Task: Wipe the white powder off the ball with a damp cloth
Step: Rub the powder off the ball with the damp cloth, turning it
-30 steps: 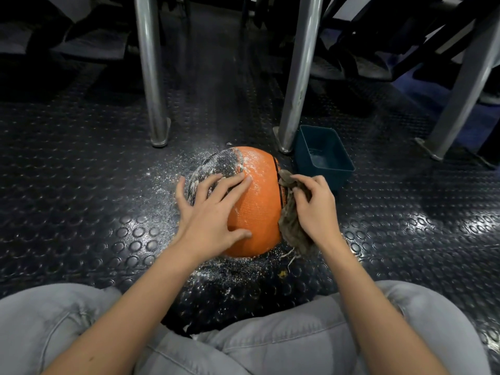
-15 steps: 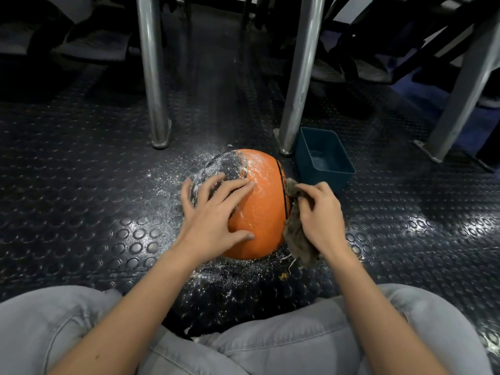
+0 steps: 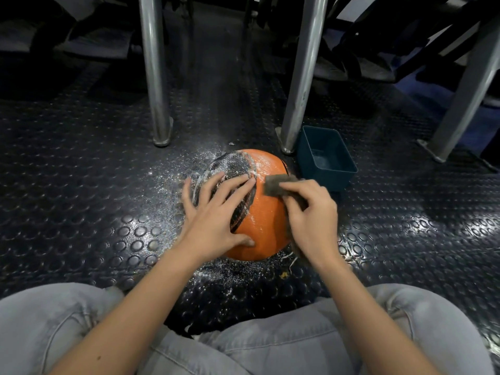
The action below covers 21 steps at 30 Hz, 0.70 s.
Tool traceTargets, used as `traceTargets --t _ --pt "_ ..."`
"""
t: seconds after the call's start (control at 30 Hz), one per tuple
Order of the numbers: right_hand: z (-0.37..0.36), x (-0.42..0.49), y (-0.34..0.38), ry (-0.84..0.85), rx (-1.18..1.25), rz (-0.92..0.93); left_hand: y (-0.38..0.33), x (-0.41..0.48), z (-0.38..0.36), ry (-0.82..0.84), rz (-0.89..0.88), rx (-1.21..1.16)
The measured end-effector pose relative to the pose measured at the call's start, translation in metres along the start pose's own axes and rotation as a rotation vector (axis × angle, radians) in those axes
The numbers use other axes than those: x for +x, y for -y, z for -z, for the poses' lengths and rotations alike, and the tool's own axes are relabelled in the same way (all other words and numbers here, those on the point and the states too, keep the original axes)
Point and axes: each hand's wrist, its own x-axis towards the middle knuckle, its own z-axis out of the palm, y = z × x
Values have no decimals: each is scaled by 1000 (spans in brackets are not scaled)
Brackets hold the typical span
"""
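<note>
Where the dark studded floor point(image 3: 81, 185) spreads out on the left, a grey trouser knee point(image 3: 40, 334) fills the near corner and a metal leg point(image 3: 155, 77) stands upright farther back. White powder point(image 3: 167, 174) is scattered over the floor from the foot of that leg toward the centre, and more lies on the near side, under the ball. The left hand point(image 3: 216, 212) rests on the ball point(image 3: 267, 220) with its fingers straight and spread over a dark, powder-flecked panel, the thumb lying against the orange near side; it grasps nothing. The ball sits on the floor in front of the knees, orange, with powder clinging to its top. On its upper right side lies a brownish cloth point(image 3: 273, 185), pressed to the surface by the right hand point(image 3: 313, 220), whose fingers curl over it and pinch it; frayed threads hang below the wrist. Behind the ball a second metal leg point(image 3: 303, 77) rises, and just beside the ball's far right stands a teal tub point(image 3: 324, 182), its rim up. Farther right a third metal leg point(image 3: 468, 90) slants upward.
</note>
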Motion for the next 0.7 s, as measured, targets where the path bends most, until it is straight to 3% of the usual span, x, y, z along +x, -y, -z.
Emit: traceTargets --t 0.13,0.2,0.33,0.4,0.57,0.7 --pt "-3 -19 8 114 -108 262 2 -1 -1 -32 20 -15" --pt "1 -3 -5 83 -169 196 3 -1 -1 -29 24 -24" --pt "9 26 -32 40 -90 -182 3 1 -2 -32 28 -72" --pt "4 18 -20 38 -86 -131 3 2 -4 -44 26 -87" --pt "-6 -14 17 126 -169 280 4 -1 -5 -68 28 -89" --pt "2 17 -7 102 -245 68 2 0 -4 -33 16 -90"
